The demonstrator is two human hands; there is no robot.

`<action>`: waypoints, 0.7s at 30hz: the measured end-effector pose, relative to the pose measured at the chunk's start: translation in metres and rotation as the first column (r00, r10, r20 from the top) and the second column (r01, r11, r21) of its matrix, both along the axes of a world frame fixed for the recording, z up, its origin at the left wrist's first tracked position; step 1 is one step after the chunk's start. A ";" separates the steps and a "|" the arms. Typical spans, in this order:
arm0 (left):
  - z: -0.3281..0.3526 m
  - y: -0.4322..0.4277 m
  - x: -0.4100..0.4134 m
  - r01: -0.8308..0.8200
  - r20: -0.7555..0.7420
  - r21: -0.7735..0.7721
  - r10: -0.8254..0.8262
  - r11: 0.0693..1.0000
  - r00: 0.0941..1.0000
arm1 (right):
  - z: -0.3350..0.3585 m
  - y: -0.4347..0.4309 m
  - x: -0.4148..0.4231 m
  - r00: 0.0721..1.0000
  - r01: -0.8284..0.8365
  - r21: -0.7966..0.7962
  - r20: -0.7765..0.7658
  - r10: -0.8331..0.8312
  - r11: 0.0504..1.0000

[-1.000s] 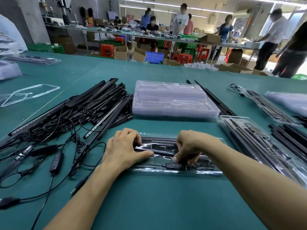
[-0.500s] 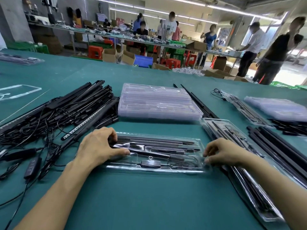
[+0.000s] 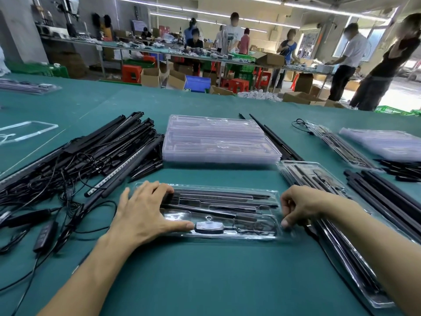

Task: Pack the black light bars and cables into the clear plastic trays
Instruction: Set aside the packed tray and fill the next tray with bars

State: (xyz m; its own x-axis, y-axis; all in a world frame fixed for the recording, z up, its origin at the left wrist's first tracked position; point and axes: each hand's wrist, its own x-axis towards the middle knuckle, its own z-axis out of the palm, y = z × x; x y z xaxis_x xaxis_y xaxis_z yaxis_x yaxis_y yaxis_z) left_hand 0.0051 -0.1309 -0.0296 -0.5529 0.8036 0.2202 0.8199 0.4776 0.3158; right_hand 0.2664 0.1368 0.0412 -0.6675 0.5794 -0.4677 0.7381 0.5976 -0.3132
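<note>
Far left, the heap of light bars (image 3: 95, 156) and cables (image 3: 45, 192) lies tangled on the green table (image 3: 205, 281). Next, the left hand (image 3: 145, 215) lies flat and spread on the left end of the tray (image 3: 227, 237), thumb along its front edge. The tray sits between the hands, with bars in the upper slots and the controller (image 3: 209, 227) with its coiled cable in front (looks fully loaded to me). At its right end the right hand (image 3: 298, 207) curls onto the rim, apparently pinching it. The risk: thin plastic flexes if one end lifts first, and a bar pops out. It could also snag the packed trays (image 3: 319, 179) just beside.
</note>
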 end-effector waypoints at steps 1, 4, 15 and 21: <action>0.001 0.000 0.000 -0.002 0.003 0.000 0.002 1.000 1.000 | -0.001 0.001 0.000 1.000 -0.012 0.011 0.018 0.012 1.000; 0.002 0.001 -0.001 -0.008 0.013 -0.001 0.008 1.000 1.000 | -0.004 0.002 -0.002 0.998 -0.029 0.025 0.065 0.028 0.999; -0.001 -0.001 0.002 -0.040 0.050 -0.008 0.040 0.999 0.998 | 0.005 -0.015 -0.013 0.986 0.015 0.201 0.161 -0.048 0.979; -0.004 0.000 0.000 -0.071 0.029 0.040 0.070 0.997 0.997 | -0.025 -0.072 -0.011 0.998 0.045 0.640 -0.004 -0.055 0.767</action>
